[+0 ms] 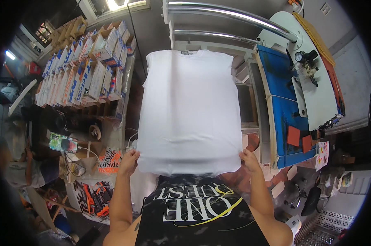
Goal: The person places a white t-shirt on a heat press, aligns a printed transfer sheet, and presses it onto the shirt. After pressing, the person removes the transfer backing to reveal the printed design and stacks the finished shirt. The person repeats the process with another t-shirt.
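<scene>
A white sleeveless-looking shirt [189, 102] lies spread out in front of me, its neckline at the far end and its hem near my body. It seems to rest on a flat platen, which the cloth hides. My left hand [130, 160] pinches the shirt's near left edge. At the near right edge, my right hand [249, 159] is closed on the cloth in the same way. Slight wrinkles run across the fabric close to the hem.
Chrome bars [230, 16] cross behind the shirt. To the right stands a blue padded board [284, 94] beside a white machine part with a pressure gauge [299, 56]. Boxes of rolls [83, 69] fill a rack at left, above a lit phone [63, 142].
</scene>
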The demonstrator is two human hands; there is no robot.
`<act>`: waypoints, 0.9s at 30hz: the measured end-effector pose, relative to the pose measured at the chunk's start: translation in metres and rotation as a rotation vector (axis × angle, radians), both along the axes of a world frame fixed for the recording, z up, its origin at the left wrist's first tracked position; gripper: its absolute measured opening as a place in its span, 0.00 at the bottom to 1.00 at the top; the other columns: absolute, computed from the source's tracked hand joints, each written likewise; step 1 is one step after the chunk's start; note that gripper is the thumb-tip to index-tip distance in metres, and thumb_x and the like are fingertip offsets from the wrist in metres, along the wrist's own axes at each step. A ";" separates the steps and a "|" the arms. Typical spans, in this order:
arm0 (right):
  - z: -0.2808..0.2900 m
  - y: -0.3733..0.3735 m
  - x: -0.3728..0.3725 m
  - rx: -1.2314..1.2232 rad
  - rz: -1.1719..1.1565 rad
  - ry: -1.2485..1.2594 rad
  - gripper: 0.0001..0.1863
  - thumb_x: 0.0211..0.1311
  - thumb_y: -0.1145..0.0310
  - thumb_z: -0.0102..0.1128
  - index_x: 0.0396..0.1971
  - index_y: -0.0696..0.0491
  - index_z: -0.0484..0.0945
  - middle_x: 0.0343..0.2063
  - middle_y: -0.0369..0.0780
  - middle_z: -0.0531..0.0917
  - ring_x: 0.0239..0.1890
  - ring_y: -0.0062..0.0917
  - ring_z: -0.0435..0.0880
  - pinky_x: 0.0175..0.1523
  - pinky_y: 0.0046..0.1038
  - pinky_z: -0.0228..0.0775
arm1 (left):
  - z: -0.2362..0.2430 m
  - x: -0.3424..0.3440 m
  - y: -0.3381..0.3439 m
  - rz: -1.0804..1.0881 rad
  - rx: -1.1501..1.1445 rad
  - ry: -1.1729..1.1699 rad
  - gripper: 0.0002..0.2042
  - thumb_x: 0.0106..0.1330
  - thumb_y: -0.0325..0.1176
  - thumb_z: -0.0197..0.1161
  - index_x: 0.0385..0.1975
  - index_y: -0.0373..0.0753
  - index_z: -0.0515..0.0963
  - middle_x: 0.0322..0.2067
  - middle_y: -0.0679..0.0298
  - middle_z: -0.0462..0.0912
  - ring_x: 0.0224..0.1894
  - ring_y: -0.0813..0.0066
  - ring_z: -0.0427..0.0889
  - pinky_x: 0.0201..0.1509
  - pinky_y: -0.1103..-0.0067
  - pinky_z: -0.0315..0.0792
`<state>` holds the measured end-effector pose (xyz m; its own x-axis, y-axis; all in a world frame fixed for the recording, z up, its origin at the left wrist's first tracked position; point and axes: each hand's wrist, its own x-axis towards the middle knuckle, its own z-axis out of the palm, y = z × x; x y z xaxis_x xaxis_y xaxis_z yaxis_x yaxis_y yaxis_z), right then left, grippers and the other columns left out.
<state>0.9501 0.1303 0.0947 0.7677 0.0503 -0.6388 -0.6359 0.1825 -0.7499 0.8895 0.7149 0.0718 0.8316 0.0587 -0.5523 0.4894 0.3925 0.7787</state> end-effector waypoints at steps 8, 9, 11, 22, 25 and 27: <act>0.006 0.011 -0.009 0.113 -0.018 -0.046 0.09 0.73 0.67 0.60 0.44 0.56 0.74 0.34 0.34 0.82 0.37 0.17 0.79 0.46 0.22 0.73 | 0.001 -0.009 -0.026 0.096 0.009 0.032 0.10 0.75 0.34 0.59 0.45 0.32 0.76 0.38 0.65 0.82 0.38 0.78 0.79 0.47 0.79 0.75; 0.008 0.010 -0.010 0.039 -0.014 -0.034 0.09 0.72 0.67 0.61 0.44 0.56 0.74 0.34 0.34 0.82 0.36 0.17 0.79 0.45 0.22 0.73 | 0.000 -0.011 -0.027 0.084 0.037 0.030 0.11 0.74 0.34 0.60 0.46 0.32 0.76 0.38 0.65 0.83 0.38 0.77 0.80 0.47 0.80 0.75; 0.013 0.004 -0.016 0.016 0.068 -0.074 0.09 0.70 0.68 0.63 0.43 0.56 0.75 0.33 0.33 0.81 0.33 0.16 0.79 0.42 0.22 0.73 | 0.000 -0.020 -0.024 -0.027 0.151 0.051 0.12 0.72 0.34 0.62 0.47 0.31 0.77 0.38 0.64 0.84 0.38 0.77 0.81 0.47 0.80 0.76; -0.001 -0.007 0.002 0.021 -0.093 0.003 0.09 0.71 0.65 0.62 0.41 0.55 0.79 0.31 0.32 0.82 0.28 0.16 0.79 0.34 0.19 0.70 | 0.004 -0.006 -0.011 -0.095 0.282 0.076 0.15 0.72 0.37 0.60 0.50 0.33 0.82 0.43 0.64 0.86 0.45 0.70 0.82 0.52 0.74 0.75; 0.004 0.005 0.016 -0.167 0.062 -0.037 0.09 0.71 0.65 0.62 0.40 0.55 0.79 0.31 0.31 0.82 0.28 0.14 0.78 0.33 0.17 0.68 | 0.013 0.017 -0.017 -0.055 0.016 0.170 0.14 0.72 0.37 0.61 0.49 0.34 0.81 0.40 0.66 0.86 0.40 0.75 0.83 0.48 0.78 0.76; 0.009 0.010 0.017 -0.246 0.044 -0.056 0.09 0.71 0.64 0.62 0.39 0.55 0.79 0.30 0.30 0.81 0.28 0.14 0.76 0.33 0.17 0.67 | 0.021 0.017 -0.012 -0.191 0.289 0.287 0.13 0.73 0.35 0.62 0.49 0.33 0.80 0.40 0.64 0.86 0.39 0.77 0.83 0.47 0.81 0.77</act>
